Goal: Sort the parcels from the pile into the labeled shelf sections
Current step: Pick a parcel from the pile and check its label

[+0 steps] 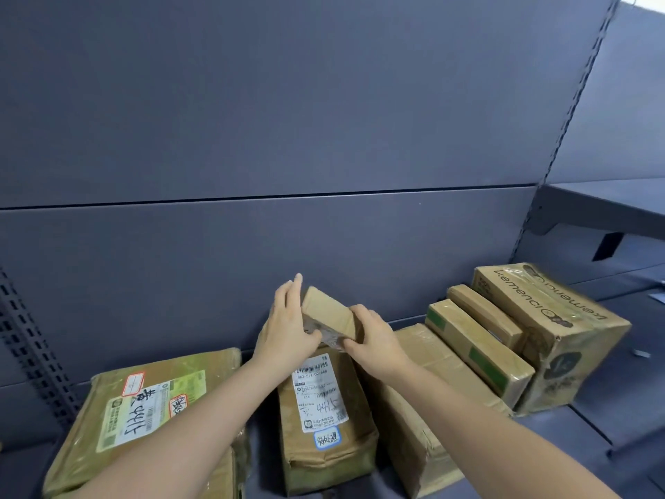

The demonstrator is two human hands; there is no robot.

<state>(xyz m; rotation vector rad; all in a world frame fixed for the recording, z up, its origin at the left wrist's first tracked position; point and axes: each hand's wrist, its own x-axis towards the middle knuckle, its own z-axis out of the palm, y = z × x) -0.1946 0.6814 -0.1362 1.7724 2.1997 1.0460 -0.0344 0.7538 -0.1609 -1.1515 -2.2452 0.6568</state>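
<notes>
Task partly done, judging by row on shelf (pixel 590 423): six cartons standing there.

Largest, Kemenci carton (pixel 550 336), far right end. Flat labeled parcel (pixel 144 419) far left of it. Labeled upright parcel (pixel 324 419) between.

Small carton (pixel 325 311) above upright parcel, tilted, not yet seated: left hand (pixel 288 329) and right hand (pixel 374 340) both gripping it.

Source pile, section labels not in view.

A dark grey metal back panel (pixel 288 120) stands at the far side, with slotted grey metal uprights (pixel 561 138) to left and right. At right hangs a grey bracketed shelf board (pixel 604 203).
</notes>
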